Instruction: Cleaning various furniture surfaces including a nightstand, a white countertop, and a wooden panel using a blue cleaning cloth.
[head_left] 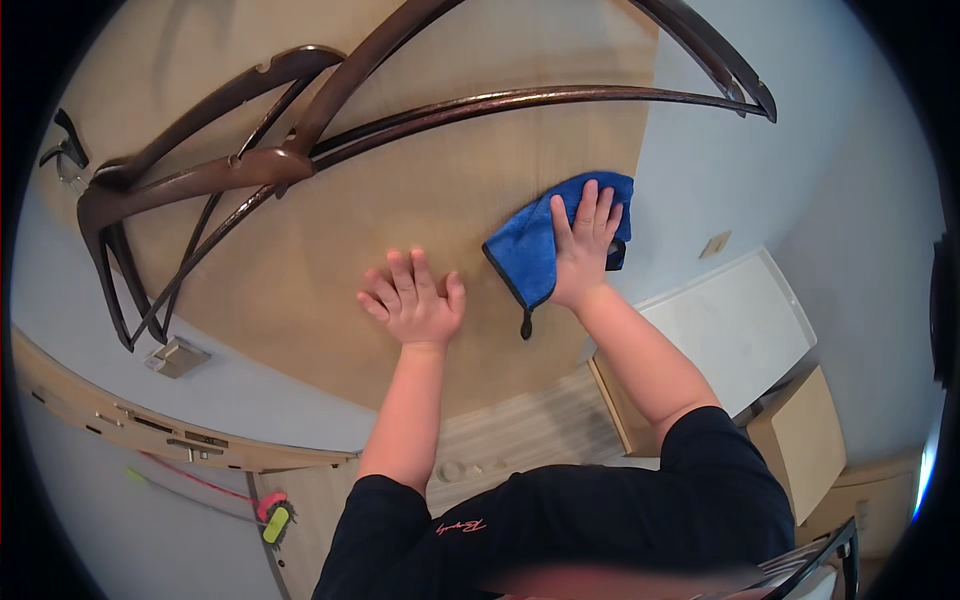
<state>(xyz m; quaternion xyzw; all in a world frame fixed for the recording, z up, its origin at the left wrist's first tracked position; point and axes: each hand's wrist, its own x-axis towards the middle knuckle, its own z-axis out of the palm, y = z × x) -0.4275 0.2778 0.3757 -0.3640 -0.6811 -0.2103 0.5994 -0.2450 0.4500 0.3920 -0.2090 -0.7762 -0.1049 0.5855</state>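
My right hand (pixel 585 240) lies flat with its fingers spread on a blue cleaning cloth (pixel 527 245). The cloth has dark edging and a small dark loop at its lower corner. Under it is the right side of a broad light wood panel (pixel 470 210). To the left, my left hand (pixel 412 300) holds nothing. Its fingers are stretched out and apart, over the lower middle of the panel; whether the palm touches the wood I cannot tell.
Dark brown hangers (pixel 225 170) with bars cross the upper and left part of the panel. A black clip (pixel 68 140) is at far left, a socket plate (pixel 178 357) below it. At right stand a white panel (pixel 735 325) and a wooden box (pixel 800 435). Brushes (pixel 272 515) lean lower left.
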